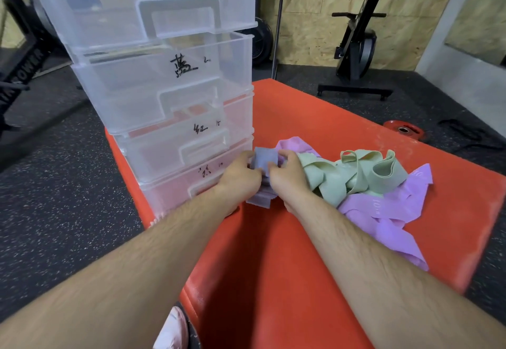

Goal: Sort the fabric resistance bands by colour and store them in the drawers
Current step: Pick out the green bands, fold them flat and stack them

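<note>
My left hand (241, 181) and right hand (287, 176) together pinch a folded blue-grey band (264, 158), just in front of the drawers (169, 102), which are all closed and look unfilled. To the right of my right hand, the green bands (364, 176) and lilac bands (383, 220) lie tangled on the bench (273, 253), so I judge most of the sorting remains.

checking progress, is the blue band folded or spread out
Folded: the blue band is a layered bundle pinched between the left hand and right hand.
</note>
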{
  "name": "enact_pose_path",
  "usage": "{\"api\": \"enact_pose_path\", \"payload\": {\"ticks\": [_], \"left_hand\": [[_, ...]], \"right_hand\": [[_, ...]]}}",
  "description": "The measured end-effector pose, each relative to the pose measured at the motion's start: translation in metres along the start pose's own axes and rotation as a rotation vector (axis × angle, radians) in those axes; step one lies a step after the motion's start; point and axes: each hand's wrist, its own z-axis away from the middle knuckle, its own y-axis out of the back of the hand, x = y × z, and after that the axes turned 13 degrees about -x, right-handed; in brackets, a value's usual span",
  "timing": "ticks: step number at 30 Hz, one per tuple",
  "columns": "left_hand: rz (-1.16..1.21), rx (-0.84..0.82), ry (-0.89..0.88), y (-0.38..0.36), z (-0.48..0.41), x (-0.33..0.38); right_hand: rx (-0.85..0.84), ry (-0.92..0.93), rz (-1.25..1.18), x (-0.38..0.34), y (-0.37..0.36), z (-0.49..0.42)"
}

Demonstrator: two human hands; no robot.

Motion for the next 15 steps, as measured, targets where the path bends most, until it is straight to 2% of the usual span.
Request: {"api": "enact_pose_path", "payload": {"ticks": [2,6,8,10,12,15], "left_hand": [[-0.104,-0.017,0.015,0.000,0.000,-0.006],[-0.541,-0.056,-0.064,0.000,-0.001,-0.011],[-0.677,-0.089,-0.075,0.001,-0.003,-0.012],[-0.765,-0.117,-0.069,0.005,-0.001,-0.011],[-0.801,-0.102,-0.089,0.007,0.001,-0.011],[-0.810,-0.042,-0.159,0.007,0.004,-0.009]], "right_hand": [[-0.029,-0.006,0.092,0.007,-0.002,-0.001],[-0.108,-0.015,0.307,0.004,-0.004,0.000],[-0.155,-0.011,0.511,0.005,-0.004,0.001],[-0.214,-0.023,0.719,0.002,-0.002,0.009],[-0.284,0.000,0.818,-0.003,0.001,0.018],[-0.276,0.144,0.890,-0.021,0.010,0.039]]}}
